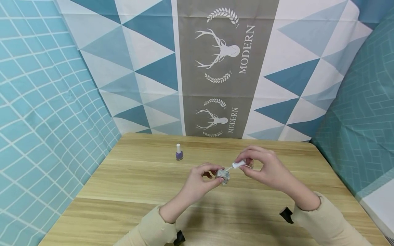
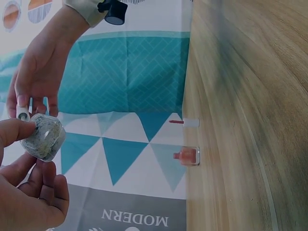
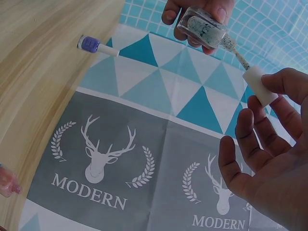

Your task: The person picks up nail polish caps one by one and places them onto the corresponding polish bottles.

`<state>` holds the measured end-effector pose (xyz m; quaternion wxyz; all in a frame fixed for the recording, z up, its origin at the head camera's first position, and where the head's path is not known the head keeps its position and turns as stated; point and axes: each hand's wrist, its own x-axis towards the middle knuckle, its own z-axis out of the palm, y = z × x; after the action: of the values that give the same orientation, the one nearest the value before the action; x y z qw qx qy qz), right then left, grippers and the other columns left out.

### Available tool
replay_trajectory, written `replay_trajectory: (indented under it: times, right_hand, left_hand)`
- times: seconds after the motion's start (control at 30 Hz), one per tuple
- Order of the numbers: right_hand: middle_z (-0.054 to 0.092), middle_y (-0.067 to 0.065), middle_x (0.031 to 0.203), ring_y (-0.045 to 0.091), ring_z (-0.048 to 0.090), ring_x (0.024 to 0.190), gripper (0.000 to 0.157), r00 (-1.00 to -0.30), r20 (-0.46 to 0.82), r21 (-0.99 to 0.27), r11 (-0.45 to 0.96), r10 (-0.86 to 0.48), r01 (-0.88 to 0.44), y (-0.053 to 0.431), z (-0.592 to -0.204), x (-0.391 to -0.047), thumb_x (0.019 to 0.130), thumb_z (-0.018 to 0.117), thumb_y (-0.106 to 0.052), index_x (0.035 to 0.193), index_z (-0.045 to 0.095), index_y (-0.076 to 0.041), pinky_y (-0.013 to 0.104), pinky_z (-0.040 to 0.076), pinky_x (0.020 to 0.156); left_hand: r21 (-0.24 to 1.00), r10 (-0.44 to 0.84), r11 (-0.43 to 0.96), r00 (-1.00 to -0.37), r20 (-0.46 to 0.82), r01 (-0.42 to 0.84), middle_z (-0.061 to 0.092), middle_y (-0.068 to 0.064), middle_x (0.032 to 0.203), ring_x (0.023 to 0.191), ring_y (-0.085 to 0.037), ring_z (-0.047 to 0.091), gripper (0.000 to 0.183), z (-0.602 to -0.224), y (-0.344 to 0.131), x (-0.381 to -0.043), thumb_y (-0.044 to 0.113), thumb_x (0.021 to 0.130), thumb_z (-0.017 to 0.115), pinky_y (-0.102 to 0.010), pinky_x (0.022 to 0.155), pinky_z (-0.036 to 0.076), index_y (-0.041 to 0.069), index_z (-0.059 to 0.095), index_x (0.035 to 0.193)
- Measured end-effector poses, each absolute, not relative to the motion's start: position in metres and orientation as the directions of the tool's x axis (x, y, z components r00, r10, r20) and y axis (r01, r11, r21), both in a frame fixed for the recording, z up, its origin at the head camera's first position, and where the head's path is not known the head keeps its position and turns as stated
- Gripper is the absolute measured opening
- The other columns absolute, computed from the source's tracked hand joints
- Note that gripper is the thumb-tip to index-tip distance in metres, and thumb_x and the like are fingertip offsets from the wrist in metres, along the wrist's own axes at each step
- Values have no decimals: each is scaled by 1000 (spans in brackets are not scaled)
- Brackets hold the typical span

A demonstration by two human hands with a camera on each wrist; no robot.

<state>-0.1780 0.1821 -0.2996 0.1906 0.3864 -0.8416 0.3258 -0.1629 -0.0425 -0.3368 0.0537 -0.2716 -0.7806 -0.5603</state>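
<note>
My left hand (image 1: pixel 198 181) holds a clear nail polish bottle (image 3: pixel 204 30) with speckled grey-white polish between thumb and fingers, above the table. The bottle is tilted, its neck pointing at my right hand (image 1: pixel 271 169). Thumb and fingers of that right hand pinch a white cap (image 3: pixel 260 85). From the cap a speckle-coated brush (image 3: pixel 242 60) reaches to the bottle's mouth; its tip is at the opening. In the left wrist view the bottle (image 2: pixel 45 138) overlaps the cap and hides the brush.
A purple nail polish bottle (image 1: pixel 179 155) with its white cap on stands at the table's back left. An uncapped coral polish bottle (image 2: pixel 189 156) and a white cap with red brush (image 2: pixel 191 122) stand on the wooden table (image 1: pixel 138 184). Patterned cloth (image 1: pixel 154 61) hangs behind the table.
</note>
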Motion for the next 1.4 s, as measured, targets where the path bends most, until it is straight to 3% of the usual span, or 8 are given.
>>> replay_trajectory:
  times: [0.4,0.73,1.03,1.2,1.4]
  right_hand:
    - [57,-14,91,2,46,72,22,-628,552,-388,499,-549,-775,180,-299,-177,76,69,-11,92,63,-25,16,42,59]
    - [57,-14,92,6,51,72,21,-647,521,-395,515,-557,-761,178,-301,-177,77,68,-13,93,62,-25,18,44,61]
    - [58,-11,89,5,50,72,27,-600,576,-369,479,-555,-797,174,-306,-177,73,71,-6,94,62,-21,17,45,62]
    - [59,-7,85,8,51,68,30,-597,595,-365,481,-538,-797,170,-306,-176,70,72,-3,95,62,-15,18,46,60]
    - [60,-5,85,9,53,68,25,-654,551,-437,488,-519,-756,161,-290,-163,72,70,-1,94,62,-11,21,47,62]
  left_hand:
    - [845,385,223,-840,381,486,64,-7,91,81,-19,57,24,-334,-43,-161,7,77,68,-40,72,49,4,65,101]
    - [849,389,226,-843,371,478,65,-6,93,80,-18,56,25,-334,-42,-161,8,77,68,-40,73,48,4,65,101]
    - [849,390,233,-845,365,474,65,-6,93,82,-22,57,25,-334,-40,-159,8,77,68,-40,73,48,4,65,101]
    - [857,379,231,-854,357,460,65,1,90,83,-17,56,26,-353,-39,-171,15,77,69,-38,73,48,13,65,102]
    - [864,376,209,-853,361,457,64,7,87,81,-10,56,26,-365,-38,-177,23,76,71,-33,72,48,19,65,101]
